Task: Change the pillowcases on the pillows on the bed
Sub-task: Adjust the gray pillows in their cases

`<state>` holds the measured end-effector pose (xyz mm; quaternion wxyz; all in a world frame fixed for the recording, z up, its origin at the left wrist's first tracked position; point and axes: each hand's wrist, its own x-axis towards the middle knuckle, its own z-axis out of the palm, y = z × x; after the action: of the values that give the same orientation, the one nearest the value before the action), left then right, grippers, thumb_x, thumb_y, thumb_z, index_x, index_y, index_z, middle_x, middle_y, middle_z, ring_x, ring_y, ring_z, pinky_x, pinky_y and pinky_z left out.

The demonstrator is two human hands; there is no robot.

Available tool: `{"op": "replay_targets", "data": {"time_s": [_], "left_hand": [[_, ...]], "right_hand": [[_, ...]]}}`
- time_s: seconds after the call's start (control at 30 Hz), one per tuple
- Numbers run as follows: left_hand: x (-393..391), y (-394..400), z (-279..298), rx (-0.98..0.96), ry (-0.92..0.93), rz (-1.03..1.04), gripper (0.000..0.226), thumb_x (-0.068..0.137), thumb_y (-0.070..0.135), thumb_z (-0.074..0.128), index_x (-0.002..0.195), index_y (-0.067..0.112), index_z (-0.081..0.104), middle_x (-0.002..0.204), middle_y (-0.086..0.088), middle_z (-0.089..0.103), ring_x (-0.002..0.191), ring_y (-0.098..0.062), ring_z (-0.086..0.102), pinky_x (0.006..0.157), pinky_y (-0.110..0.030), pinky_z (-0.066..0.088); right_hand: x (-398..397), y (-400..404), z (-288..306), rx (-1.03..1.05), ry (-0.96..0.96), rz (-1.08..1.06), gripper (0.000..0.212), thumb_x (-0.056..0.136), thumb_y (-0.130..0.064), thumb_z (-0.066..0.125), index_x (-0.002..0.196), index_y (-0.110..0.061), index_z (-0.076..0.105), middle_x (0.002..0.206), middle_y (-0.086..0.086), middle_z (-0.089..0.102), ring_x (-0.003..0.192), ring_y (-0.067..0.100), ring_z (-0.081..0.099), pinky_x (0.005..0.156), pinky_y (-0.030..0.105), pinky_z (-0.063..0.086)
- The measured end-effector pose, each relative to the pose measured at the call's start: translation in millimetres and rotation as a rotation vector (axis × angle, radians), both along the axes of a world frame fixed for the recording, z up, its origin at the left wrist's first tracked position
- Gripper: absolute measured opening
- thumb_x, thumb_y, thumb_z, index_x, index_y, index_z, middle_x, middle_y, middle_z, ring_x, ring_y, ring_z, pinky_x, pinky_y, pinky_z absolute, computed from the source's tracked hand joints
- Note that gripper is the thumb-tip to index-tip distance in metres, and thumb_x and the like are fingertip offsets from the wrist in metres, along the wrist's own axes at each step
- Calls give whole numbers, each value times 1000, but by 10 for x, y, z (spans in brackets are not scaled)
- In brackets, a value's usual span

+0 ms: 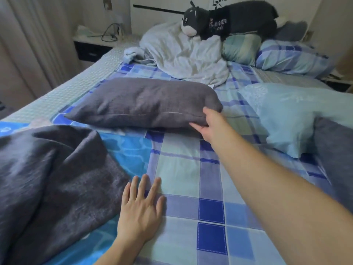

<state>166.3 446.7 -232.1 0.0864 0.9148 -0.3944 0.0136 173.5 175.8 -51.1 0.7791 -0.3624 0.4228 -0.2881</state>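
Observation:
A grey pillow [141, 103] lies across the middle of the bed on the blue checked sheet [183, 180]. My right hand [207, 124] grips its near right corner, thumb on top and fingers under the edge. My left hand [142, 207] rests flat on the sheet with fingers spread, beside a loose heap of dark grey cloth [51, 184] at the near left. A light blue pillow [298, 113] lies at the right, with another dark grey piece [336, 150] against it. At the head of the bed lie a blue checked pillow [292, 56] and a green checked one [240, 46].
A crumpled pale blanket [183, 54] is heaped at the head of the bed with a dark plush animal [233, 18] on top. A bedside table [93, 44] with cables stands at the far left, next to curtains [32, 44]. A bright blue patterned cloth [126, 150] lies under the grey heap.

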Motion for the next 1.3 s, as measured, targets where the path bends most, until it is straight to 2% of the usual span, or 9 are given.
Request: {"op": "replay_targets", "data": {"time_s": [0.2, 0.33, 0.47, 0.67, 0.83, 0.9, 0.97, 1.07, 1.3], "left_hand": [[-173, 78, 346, -38, 196, 60, 53, 95, 44, 35, 133, 17, 61, 134, -19, 55, 126, -43, 47, 109, -55, 35], [-723, 225, 869, -654, 715, 364, 30, 67, 32, 47, 77, 7, 61, 75, -13, 60, 81, -37, 60, 74, -46, 47], [-1311, 321, 1220, -890, 1034, 332, 24, 67, 29, 49, 84, 12, 46, 81, -9, 52, 75, -23, 53, 69, -41, 45], [-1691, 118, 1968, -680, 612, -130, 18, 91, 17, 60, 105, 27, 59, 109, 2, 55, 99, -17, 57, 86, -31, 45], [-2064, -173, 2339, -431, 250, -606, 57, 89, 63, 45, 140, 37, 53, 148, 2, 44, 139, -22, 33, 118, -38, 26], [-2138, -145, 1961, -22, 84, -679, 77, 85, 83, 33, 154, 52, 17, 166, 4, 13, 154, -25, 4, 124, -54, 7], [-2053, 68, 1426, 132, -85, -638, 90, 81, 91, 24, 152, 54, -16, 169, 6, -12, 154, -27, -18, 121, -62, -5], [-1845, 400, 950, -13, -105, -536, 88, 83, 91, 17, 155, 50, -12, 169, 6, -6, 155, -25, -12, 121, -64, 4], [-1823, 442, 764, -52, -108, -549, 88, 87, 86, 21, 159, 42, -6, 169, 2, -2, 156, -27, -5, 121, -64, 11]], "right_hand": [[-1756, 693, 764, -189, -160, -177, 25, 93, -12, 68, 117, -15, 62, 118, 7, 69, 104, 27, 68, 68, 44, 61], [-3518, 1026, -43, -30, 217, -403, 34, 95, -5, 61, 129, -9, 58, 114, 14, 68, 87, 22, 65, 54, 32, 57], [-3986, 1222, -542, 31, 336, -379, 34, 96, -1, 57, 129, 4, 54, 99, 27, 61, 86, 33, 63, 47, 32, 56], [-3690, 1691, 107, -794, 669, -188, 24, 94, -19, 63, 106, 2, 65, 107, 3, 56, 100, 28, 58, 81, 27, 42], [-4111, 2811, -328, -830, 719, 994, 25, 93, -31, 57, 109, -16, 70, 127, 3, 61, 110, 24, 62, 90, 22, 45], [-4317, 2750, -362, -590, 645, 874, 17, 99, -17, 54, 94, -14, 69, 100, 7, 71, 86, 21, 70, 72, 24, 52], [-4465, 2406, -450, -412, 575, 329, 24, 100, -4, 50, 83, -11, 66, 86, 11, 70, 66, 18, 68, 59, 30, 55], [-4604, 1801, -568, -380, 510, -48, 16, 98, 1, 50, 94, -10, 61, 99, 19, 66, 65, 22, 69, 64, 36, 58], [-4365, 1135, -535, -481, 247, 41, 7, 100, -10, 58, 103, -16, 60, 98, 10, 65, 75, 20, 68, 70, 37, 61]]}}
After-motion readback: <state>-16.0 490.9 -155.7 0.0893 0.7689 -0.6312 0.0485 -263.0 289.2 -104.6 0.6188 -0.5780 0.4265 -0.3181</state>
